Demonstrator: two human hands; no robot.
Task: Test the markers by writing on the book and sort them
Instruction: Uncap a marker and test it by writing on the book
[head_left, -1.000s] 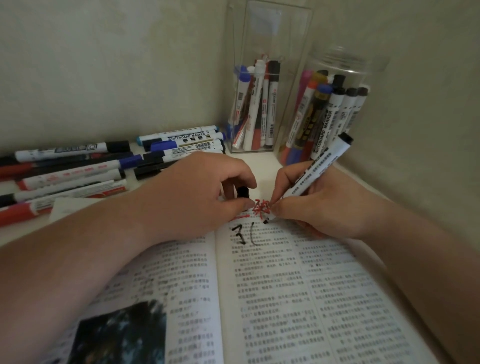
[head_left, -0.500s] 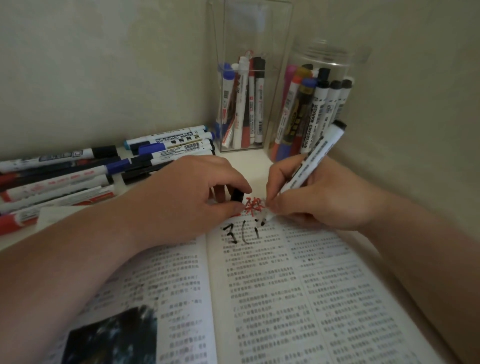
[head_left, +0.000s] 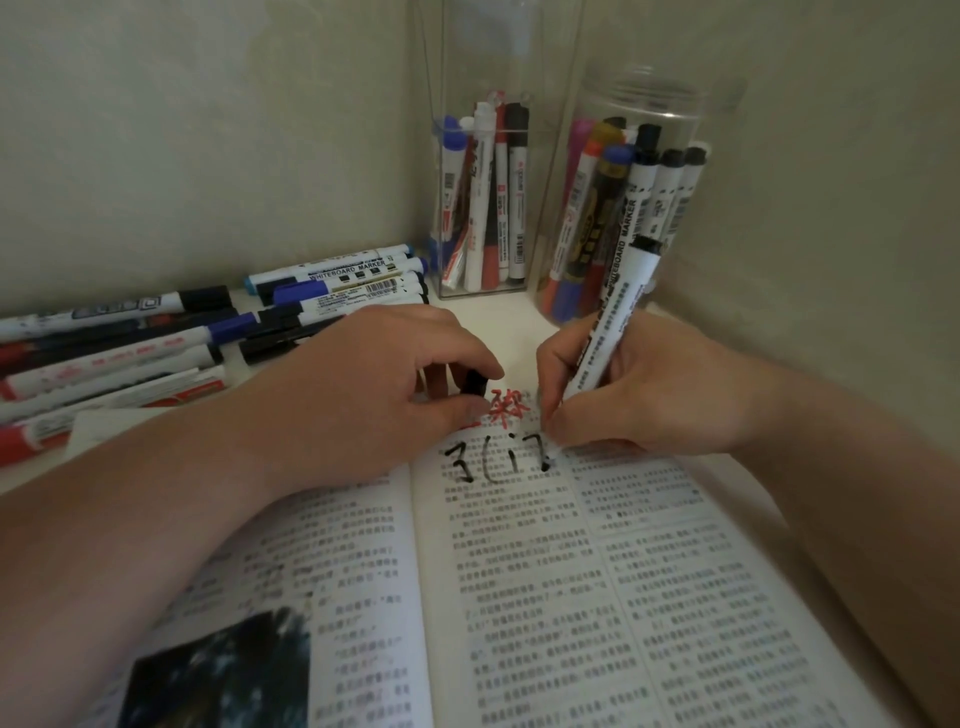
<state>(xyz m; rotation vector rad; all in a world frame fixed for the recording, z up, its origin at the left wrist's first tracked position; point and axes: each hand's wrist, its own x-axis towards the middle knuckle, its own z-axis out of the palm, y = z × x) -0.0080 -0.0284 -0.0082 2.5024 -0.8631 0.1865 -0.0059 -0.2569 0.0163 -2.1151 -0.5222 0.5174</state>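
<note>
An open book (head_left: 545, 597) of printed text lies in front of me. My right hand (head_left: 644, 395) grips a white whiteboard marker (head_left: 615, 317) with a black end, its tip touching the top of the right page beside black strokes (head_left: 493, 460). A red scribble (head_left: 504, 408) sits just above them. My left hand (head_left: 374, 384) rests at the top of the book and pinches a small black marker cap (head_left: 474, 382).
Several loose markers (head_left: 156, 348) lie in a row on the table at the left. A square clear container (head_left: 483, 208) and a round clear jar (head_left: 618, 218) hold upright markers at the back. Walls meet in a corner behind them.
The marker tip has moved right along the page top, adding more black strokes after the "3(". My left hand stays put with the cap.
</note>
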